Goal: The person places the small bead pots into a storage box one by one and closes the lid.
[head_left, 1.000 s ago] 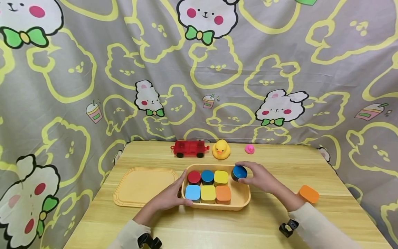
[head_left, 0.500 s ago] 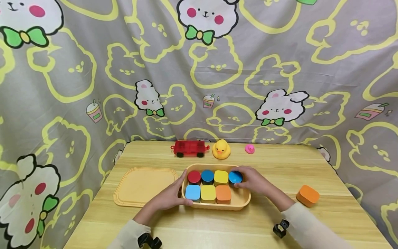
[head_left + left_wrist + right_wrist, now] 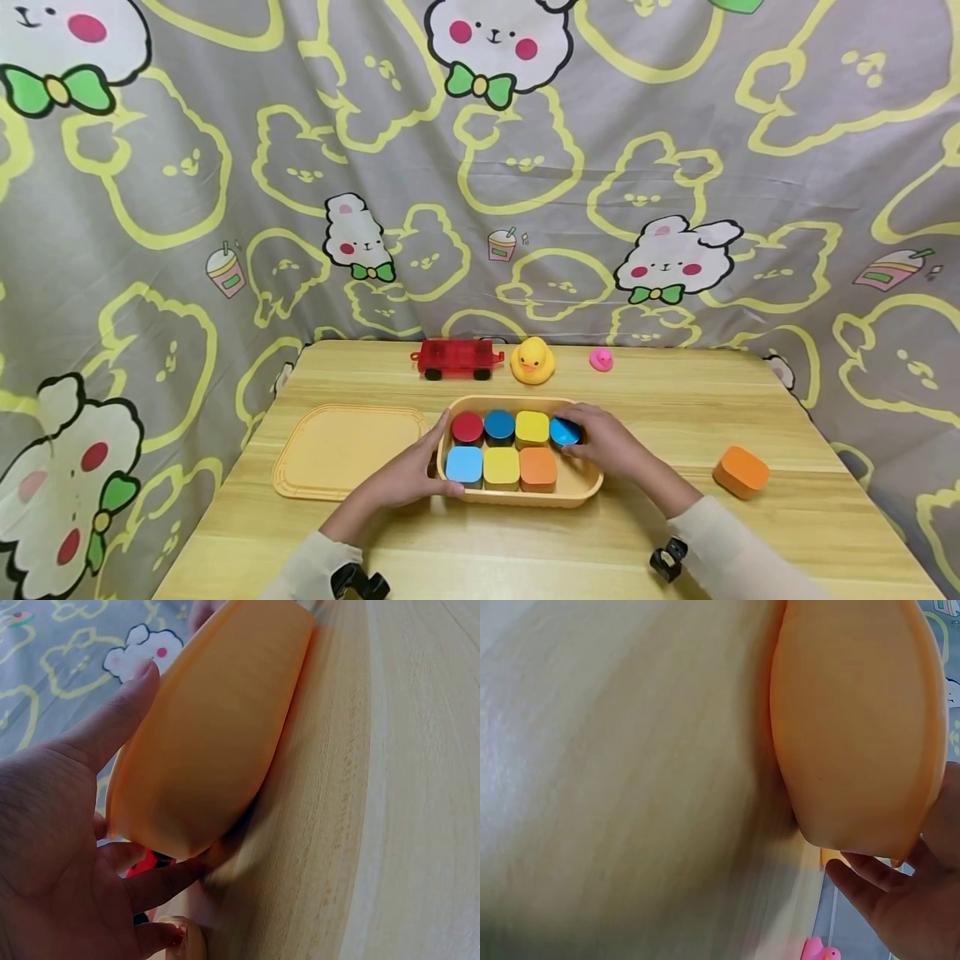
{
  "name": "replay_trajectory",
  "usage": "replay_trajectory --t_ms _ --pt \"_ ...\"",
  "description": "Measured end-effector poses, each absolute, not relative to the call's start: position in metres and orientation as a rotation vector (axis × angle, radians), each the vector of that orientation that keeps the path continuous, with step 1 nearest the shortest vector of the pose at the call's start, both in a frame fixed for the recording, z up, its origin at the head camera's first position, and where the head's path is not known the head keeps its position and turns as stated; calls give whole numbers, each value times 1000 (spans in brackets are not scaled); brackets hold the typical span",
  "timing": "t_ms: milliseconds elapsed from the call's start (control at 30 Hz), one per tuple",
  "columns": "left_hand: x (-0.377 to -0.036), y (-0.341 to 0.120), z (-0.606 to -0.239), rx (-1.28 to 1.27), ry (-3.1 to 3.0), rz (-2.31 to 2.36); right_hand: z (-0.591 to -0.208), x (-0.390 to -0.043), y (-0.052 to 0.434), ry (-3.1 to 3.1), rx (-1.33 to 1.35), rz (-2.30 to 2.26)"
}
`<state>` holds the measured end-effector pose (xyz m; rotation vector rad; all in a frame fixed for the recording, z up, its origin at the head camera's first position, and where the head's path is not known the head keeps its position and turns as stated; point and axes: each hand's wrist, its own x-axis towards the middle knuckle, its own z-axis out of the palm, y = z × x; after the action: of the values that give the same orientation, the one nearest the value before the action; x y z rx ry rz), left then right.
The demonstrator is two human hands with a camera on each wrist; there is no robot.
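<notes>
Flat yellow plastic lid (image 3: 341, 447) lies on the wooden tabletop (image 3: 480, 542), left of the left hand (image 3: 408, 475). Left hand grips the left end of the yellow plastic tray (image 3: 517, 498), thumb on the rim. Between the hands: six coloured blocks in the tray. Right hand (image 3: 611, 446) pinches a round blue block (image 3: 564, 431) in the tray's far right corner. Orange square block (image 3: 741, 472) lies right of it. No legible writing.
</notes>
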<state>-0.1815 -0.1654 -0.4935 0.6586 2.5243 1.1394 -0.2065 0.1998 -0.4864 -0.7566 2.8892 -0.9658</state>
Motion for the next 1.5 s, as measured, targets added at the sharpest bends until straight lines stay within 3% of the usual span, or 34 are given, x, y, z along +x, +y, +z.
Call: replay_trajectory --t_ms 1067,1500 --pt "-181 -166 -494 640 2514 1151 -489 -198 206 2931 -696 -1125" --pt "-180 -167 -494 654 2508 1152 -470 -181 248 3044 -692 -1156"
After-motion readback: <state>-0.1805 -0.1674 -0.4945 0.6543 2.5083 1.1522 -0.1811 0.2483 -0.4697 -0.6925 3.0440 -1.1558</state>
